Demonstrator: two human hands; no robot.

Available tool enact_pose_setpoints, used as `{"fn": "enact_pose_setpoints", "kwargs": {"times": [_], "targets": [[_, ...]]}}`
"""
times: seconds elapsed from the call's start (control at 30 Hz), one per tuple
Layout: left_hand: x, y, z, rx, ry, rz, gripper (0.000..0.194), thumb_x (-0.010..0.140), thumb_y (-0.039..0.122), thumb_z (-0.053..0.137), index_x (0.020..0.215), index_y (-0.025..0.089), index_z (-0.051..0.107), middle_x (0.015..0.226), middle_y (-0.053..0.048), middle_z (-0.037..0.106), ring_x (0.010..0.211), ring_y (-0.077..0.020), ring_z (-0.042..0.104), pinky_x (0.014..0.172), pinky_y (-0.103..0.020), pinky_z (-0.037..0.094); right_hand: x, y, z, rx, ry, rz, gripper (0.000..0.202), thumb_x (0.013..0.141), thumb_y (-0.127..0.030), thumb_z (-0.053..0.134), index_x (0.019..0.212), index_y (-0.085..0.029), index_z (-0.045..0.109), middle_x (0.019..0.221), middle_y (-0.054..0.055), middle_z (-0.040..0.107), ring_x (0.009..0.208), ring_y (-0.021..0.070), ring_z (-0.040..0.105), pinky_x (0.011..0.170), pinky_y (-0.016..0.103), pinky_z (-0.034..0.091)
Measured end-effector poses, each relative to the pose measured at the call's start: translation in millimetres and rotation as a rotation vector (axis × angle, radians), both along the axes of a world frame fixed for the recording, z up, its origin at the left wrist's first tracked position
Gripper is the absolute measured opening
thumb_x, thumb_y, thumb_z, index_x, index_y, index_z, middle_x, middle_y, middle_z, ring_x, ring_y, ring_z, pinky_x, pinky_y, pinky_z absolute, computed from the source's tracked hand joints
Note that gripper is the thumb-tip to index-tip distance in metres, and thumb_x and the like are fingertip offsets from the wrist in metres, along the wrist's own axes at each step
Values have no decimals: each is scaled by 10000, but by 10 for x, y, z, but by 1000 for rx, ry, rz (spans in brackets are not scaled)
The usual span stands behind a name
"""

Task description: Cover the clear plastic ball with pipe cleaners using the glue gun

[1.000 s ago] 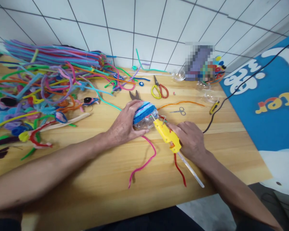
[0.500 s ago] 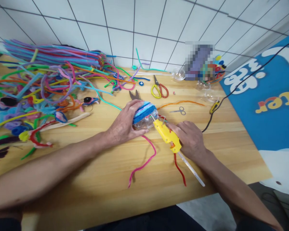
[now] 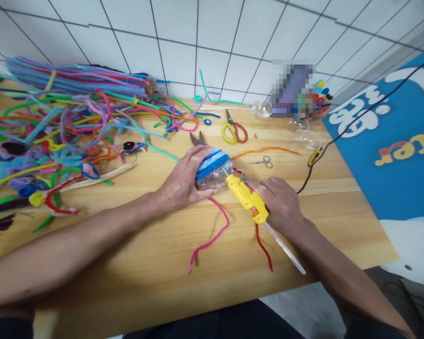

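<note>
My left hand (image 3: 185, 181) is wrapped round a clear plastic ball (image 3: 212, 179), partly covered with blue and lilac pipe cleaner rows (image 3: 215, 162). In my right hand (image 3: 281, 202) is a yellow hot glue gun (image 3: 245, 194), its nozzle at the ball's right side; whether the tip touches cannot be told. A clear glue stick (image 3: 286, 248) sticks out of the gun's rear. From under the ball a pink pipe cleaner (image 3: 219, 235) trails toward me. A red pipe cleaner (image 3: 263, 249) lies below the gun. Pliers (image 3: 198, 139) lie behind my left hand, their handles hidden.
Tangled pipe cleaners (image 3: 56, 127) cover the table's left, with a bundle (image 3: 81, 82) behind. Scissors with yellow and red handles (image 3: 234, 129), small scissors (image 3: 263, 162) and an orange pipe cleaner (image 3: 268, 150) lie beyond the ball. A black cord (image 3: 330, 143) crosses the right side.
The glue gun has shifted very slightly right and toward me, its glue stick end with it. My left hand and the ball stay almost still.
</note>
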State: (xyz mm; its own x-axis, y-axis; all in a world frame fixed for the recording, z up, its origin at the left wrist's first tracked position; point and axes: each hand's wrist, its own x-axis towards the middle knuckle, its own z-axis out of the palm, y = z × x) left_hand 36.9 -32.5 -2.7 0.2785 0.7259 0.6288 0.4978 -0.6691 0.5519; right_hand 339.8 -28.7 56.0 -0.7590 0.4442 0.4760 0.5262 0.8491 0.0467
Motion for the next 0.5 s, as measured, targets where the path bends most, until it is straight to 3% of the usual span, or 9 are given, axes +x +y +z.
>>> {"fn": "enact_pose_setpoints", "kwargs": {"times": [0.27, 0.5], "targets": [[-10, 0, 7, 9, 27, -8, 1032, 820, 366, 939, 1656, 295, 339, 1595, -181, 526, 1525, -392, 535, 1261, -614, 506, 25, 12, -15, -35, 6, 31, 460, 1157, -432, 431, 1252, -117, 753, 848, 79, 690, 773, 219, 552, 718, 368, 391], [-7, 2, 10, 3, 35, -3, 1045, 807, 359, 946, 1652, 297, 336, 1588, -185, 528, 1520, -395, 542, 1253, -621, 509, 29, 24, -30, -38, 11, 33, 394, 1143, -387, 477, 1285, -133, 743, 848, 71, 699, 764, 215, 557, 709, 367, 387]]}}
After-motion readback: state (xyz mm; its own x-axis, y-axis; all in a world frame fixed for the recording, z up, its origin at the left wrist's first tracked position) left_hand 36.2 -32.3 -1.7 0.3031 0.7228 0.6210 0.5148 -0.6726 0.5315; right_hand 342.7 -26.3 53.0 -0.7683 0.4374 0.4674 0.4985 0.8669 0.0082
